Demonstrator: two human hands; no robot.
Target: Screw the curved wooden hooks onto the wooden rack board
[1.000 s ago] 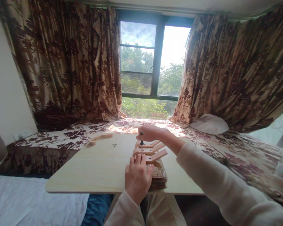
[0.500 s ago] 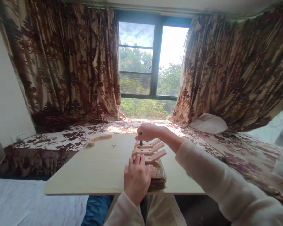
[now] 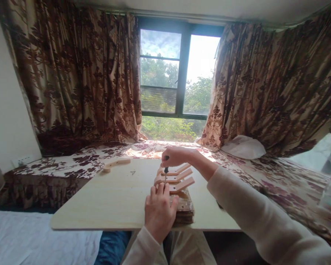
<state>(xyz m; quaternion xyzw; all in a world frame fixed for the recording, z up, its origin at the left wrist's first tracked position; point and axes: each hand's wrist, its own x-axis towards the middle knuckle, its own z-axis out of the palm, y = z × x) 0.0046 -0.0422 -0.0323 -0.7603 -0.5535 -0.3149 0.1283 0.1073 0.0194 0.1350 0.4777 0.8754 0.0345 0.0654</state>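
Note:
My right hand (image 3: 173, 156) is closed around the black handle of a screwdriver (image 3: 166, 170), held almost upright with its shaft pointing down. The tip ends at the fingers of my left hand (image 3: 160, 209) and is hidden there. Those fingers press on the nearest of several bent, light wooden hooks (image 3: 183, 184), at its left end. The hooks lie side by side across a stack of brown wooden boards (image 3: 184, 210), which looks wrapped in clear plastic. Dark holes or screw heads show in the hooks. Whether a screw sits under the tip, I cannot tell.
Everything rests on a pale wooden table (image 3: 99, 206). Another curved wooden hook (image 3: 117, 164) lies at its far left, with small dark screws (image 3: 132, 172) nearer the middle. Behind is a ledge with a floral cover (image 3: 79, 162) and a white bag (image 3: 245, 147).
My right hand has turned slightly and shifted a little to the right, and the screwdriver leans a bit more. My left hand stays where it was.

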